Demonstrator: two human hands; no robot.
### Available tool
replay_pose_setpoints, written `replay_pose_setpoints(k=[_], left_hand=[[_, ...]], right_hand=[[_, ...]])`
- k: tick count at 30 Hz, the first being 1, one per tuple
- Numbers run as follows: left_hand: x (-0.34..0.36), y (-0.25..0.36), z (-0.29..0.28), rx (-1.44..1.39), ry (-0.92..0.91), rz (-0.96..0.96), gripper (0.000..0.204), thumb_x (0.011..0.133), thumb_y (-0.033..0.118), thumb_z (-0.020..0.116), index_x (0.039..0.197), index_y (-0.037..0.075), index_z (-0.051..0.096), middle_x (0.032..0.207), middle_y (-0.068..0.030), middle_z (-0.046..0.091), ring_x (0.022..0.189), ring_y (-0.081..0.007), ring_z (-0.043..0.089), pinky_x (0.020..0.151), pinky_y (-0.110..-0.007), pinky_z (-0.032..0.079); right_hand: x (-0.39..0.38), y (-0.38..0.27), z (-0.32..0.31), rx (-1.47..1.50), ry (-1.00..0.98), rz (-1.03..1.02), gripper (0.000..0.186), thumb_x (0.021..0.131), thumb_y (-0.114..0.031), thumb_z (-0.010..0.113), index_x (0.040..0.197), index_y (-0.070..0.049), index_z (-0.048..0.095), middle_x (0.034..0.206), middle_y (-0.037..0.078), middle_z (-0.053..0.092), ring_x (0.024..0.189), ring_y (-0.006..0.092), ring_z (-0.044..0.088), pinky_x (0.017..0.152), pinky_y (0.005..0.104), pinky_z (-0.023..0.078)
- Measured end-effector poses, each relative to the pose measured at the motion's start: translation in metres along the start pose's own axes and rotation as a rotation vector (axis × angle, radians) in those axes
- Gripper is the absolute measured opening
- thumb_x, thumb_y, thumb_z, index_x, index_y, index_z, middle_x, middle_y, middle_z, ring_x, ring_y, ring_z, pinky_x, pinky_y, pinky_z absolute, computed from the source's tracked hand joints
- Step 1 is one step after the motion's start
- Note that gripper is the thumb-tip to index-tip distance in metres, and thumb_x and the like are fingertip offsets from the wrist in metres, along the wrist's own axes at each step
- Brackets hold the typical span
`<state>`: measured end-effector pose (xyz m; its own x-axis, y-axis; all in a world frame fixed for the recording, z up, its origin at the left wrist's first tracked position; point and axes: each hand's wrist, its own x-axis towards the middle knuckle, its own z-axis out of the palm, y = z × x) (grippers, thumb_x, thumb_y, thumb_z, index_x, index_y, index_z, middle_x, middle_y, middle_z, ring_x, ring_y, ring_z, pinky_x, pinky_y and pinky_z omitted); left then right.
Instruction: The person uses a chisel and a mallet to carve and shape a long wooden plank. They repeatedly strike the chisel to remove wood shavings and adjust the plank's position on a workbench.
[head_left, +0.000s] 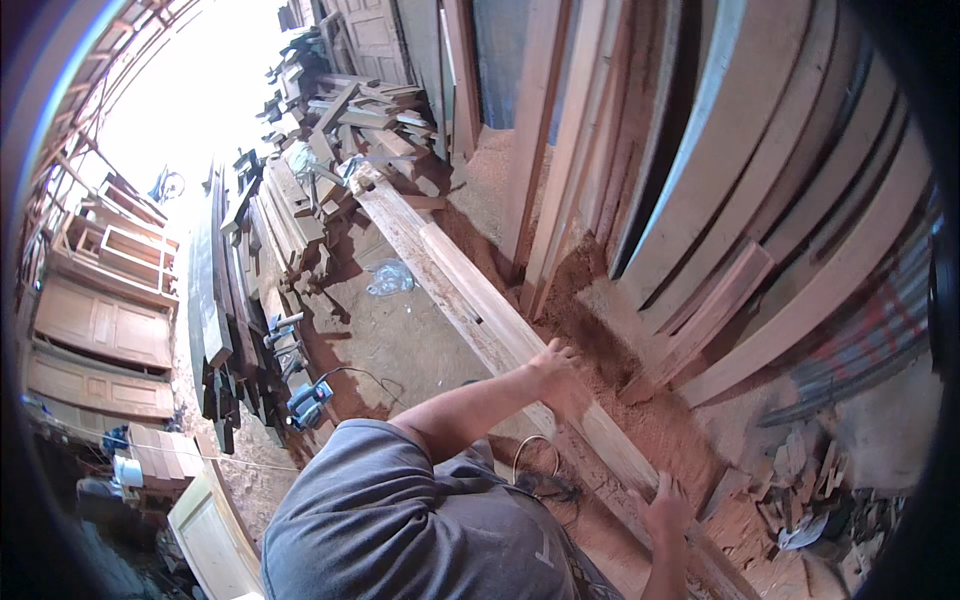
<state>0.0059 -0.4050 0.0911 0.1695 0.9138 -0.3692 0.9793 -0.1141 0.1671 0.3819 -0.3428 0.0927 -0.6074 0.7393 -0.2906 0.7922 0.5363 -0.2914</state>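
In the head view, the left arm reaches out from a grey short sleeve (360, 455) across the body, elbow slightly bent, and sets the left hand (562, 378) palm down on a pale wooden plank (492, 300); its fingers are partly curled over the far edge, neither spread flat nor made into a fist; the right hand (665, 510) lies farther down the same plank, partly open, its forearm rising from the lower edge; I cannot tell whether either hand actually grips the wood or only presses on it; the plank lies lengthwise along a long, narrow timber desk (388, 208), which runs diagonally from upper left to lower right; the undersides of both hands are hidden, the torso covers part of the floor (410, 335), the near end of the desk is cut off, and glare washes out the upper left; reddish sawdust (700, 455) coats the ground beside the desk; a clear plastic bag (390, 278) and a blue power tool (310, 403) with a dark cord lie on the other side; stacked dark timbers (215, 320), a scrap-wood heap (385, 125), panelled doors (105, 325) and tall leaning boards (735, 150) fill the workshop.
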Motion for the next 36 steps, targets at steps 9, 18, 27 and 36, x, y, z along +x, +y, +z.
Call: replay_pose_setpoints(k=[9, 18, 27, 36], left_hand=[[-0.055, -0.127, 0.065, -0.097, 0.206, -0.050, 0.081, 0.060, 0.057, 0.089, 0.126, 0.018, 0.065, 0.124, -0.0043, 0.069, 0.124, -0.0244, 0.061, 0.101, -0.046, 0.043], [-0.177, -0.283, 0.073, -0.193, 0.422, -0.286, 0.080, 0.068, 0.044, 0.086, 0.141, 0.021, 0.062, 0.157, -0.0109, 0.046, 0.147, -0.0317, 0.038, 0.122, -0.072, 0.009], [-0.383, -0.307, 0.255, -0.634, 0.670, -0.878, 0.062, 0.082, 0.047, 0.078, 0.132, 0.012, 0.063, 0.139, -0.0156, 0.058, 0.136, -0.0370, 0.048, 0.120, -0.053, 0.032], [-0.543, -0.226, 0.401, -1.030, 0.187, -1.669, 0.058, 0.082, 0.054, 0.076, 0.124, 0.014, 0.071, 0.127, -0.0148, 0.067, 0.121, -0.0326, 0.063, 0.104, -0.048, 0.050]], right_hand=[[0.018, -0.102, 0.034, -0.063, -0.003, 0.058, 0.076, 0.079, -0.048, 0.083, 0.132, -0.001, 0.054, 0.124, 0.028, 0.064, 0.118, 0.0468, 0.060, 0.098, 0.0529, 0.049], [0.101, -0.267, 0.108, -0.181, 0.109, -0.092, 0.080, 0.079, -0.050, 0.083, 0.137, -0.002, 0.054, 0.130, 0.029, 0.062, 0.123, 0.0471, 0.058, 0.100, 0.0537, 0.048], [0.160, -0.401, 0.114, -0.110, 0.032, -0.089, 0.079, 0.082, -0.043, 0.084, 0.137, 0.005, 0.051, 0.130, 0.032, 0.061, 0.123, 0.0483, 0.057, 0.103, 0.0511, 0.047], [0.168, -0.373, 0.131, -0.128, 0.083, -0.211, 0.071, 0.086, -0.040, 0.081, 0.136, 0.002, 0.055, 0.128, 0.031, 0.063, 0.119, 0.0481, 0.061, 0.095, 0.0521, 0.051]])
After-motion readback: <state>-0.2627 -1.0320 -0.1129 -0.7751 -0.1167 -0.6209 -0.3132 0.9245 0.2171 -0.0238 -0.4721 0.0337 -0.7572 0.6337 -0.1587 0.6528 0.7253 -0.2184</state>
